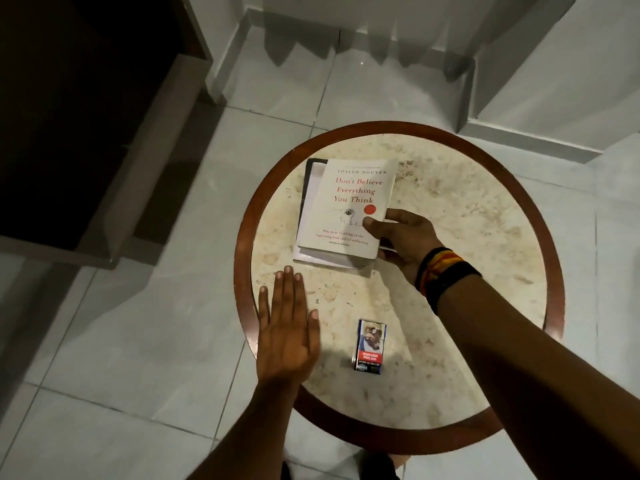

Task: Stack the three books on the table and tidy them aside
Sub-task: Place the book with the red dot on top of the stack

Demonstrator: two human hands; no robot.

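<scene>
Head view: right hand (403, 242) pinches the white paperback (343, 206) atop the stack on the round table (485, 209); left hand (287, 327) flat, empty. Light, flexible; grip the stack's edges.

On the round worktop (467, 216), a stack of books (346, 209) lies toward the far left, the top book sitting askew so the edges of those beneath show at its left and near sides. A small box (370, 345) stands near the front edge, well apart from the stack. The right hand (401, 240) touches the stack's right near corner; the left hand (285, 327) lies flat over the worktop's left rim, left of the box.
</scene>
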